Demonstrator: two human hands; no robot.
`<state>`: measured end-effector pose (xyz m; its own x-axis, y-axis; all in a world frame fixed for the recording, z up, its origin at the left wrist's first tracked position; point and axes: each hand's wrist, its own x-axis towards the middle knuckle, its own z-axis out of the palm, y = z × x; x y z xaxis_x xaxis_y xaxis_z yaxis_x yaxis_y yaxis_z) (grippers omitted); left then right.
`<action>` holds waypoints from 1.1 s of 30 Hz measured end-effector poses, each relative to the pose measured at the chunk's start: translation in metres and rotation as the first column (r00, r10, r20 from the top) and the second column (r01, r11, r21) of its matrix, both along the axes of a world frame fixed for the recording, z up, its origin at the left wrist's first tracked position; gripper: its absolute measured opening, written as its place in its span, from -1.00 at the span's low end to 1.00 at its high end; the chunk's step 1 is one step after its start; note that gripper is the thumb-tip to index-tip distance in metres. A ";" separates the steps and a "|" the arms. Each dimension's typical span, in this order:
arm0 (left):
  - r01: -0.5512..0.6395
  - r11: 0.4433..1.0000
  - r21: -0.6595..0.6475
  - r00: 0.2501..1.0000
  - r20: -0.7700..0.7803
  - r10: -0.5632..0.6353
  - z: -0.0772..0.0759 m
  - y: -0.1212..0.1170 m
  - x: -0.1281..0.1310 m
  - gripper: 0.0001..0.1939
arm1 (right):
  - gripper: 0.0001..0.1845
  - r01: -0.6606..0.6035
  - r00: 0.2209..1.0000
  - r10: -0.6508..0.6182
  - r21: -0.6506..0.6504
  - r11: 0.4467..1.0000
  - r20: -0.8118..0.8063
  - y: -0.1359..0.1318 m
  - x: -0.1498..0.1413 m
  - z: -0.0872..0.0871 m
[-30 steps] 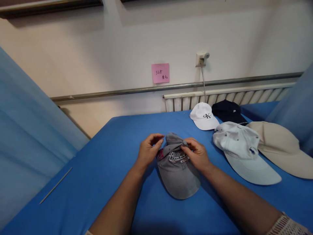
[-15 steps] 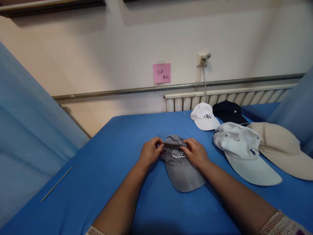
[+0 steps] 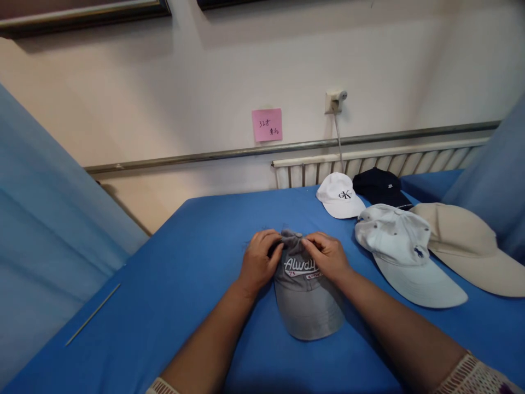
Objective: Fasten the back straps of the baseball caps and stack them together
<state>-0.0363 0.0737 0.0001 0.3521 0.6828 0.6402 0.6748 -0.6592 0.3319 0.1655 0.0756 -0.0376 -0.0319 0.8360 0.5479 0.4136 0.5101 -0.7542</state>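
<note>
A grey baseball cap (image 3: 309, 312) with white "Always" lettering lies on the blue-covered table, its brim toward me. My left hand (image 3: 260, 260) pinches the crown's left side between thumb and fingers. On the other side, my right hand (image 3: 327, 255) grips the crown near the top, covering the end of the lettering. Between my fingers the cloth is bunched up near the top button. The back of the cap is hidden.
To the right lie a white cap (image 3: 339, 196), a navy cap (image 3: 381, 186), a pale cap (image 3: 410, 268) with a small emblem and a beige cap (image 3: 467, 246). A thin stick (image 3: 93, 314) rests at left. Curtains hang at both sides; a radiator (image 3: 377, 161) stands behind.
The grey cap's brim has come nearer to me and its lettering shows more fully. My left hand has shifted slightly and curls more over the crown. The view has tilted a little.
</note>
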 end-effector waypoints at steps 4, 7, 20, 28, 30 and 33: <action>-0.098 0.981 -0.169 0.983 -0.169 0.069 0.004 -0.008 0.005 -0.86 | -0.76 0.009 1.000 -0.009 -0.012 1.000 -0.016 0.000 -0.002 -0.004; -0.251 0.898 -0.362 0.924 -0.366 0.111 0.000 -0.007 0.006 -0.83 | -0.79 0.008 1.000 -0.008 -0.039 0.999 0.011 0.002 -0.004 -0.011; -0.240 0.845 -0.478 0.951 -0.289 0.107 -0.040 0.006 0.013 -0.92 | -0.78 -0.004 0.998 0.011 -0.097 0.995 0.070 0.005 -0.007 -0.022; -0.212 0.875 -0.435 0.937 -0.345 0.056 -0.038 0.006 0.011 -0.92 | -0.79 -0.011 0.999 0.017 -0.123 0.992 0.042 0.006 -0.008 -0.026; -0.224 0.873 -0.432 0.934 -0.352 0.065 -0.041 0.006 0.013 -0.88 | -0.78 -0.009 0.999 0.013 -0.127 0.992 0.035 0.006 -0.008 -0.026; -0.204 0.875 -0.438 0.945 -0.322 0.059 -0.039 0.005 0.012 -0.86 | -0.77 -0.016 1.000 0.019 -0.126 0.992 0.018 0.006 -0.007 -0.026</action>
<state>-0.0241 0.0786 -0.0388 0.3569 0.9258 0.1246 0.8573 -0.3776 0.3501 0.1588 0.0819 -0.0633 -0.0567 0.8973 0.4379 0.4204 0.4192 -0.8047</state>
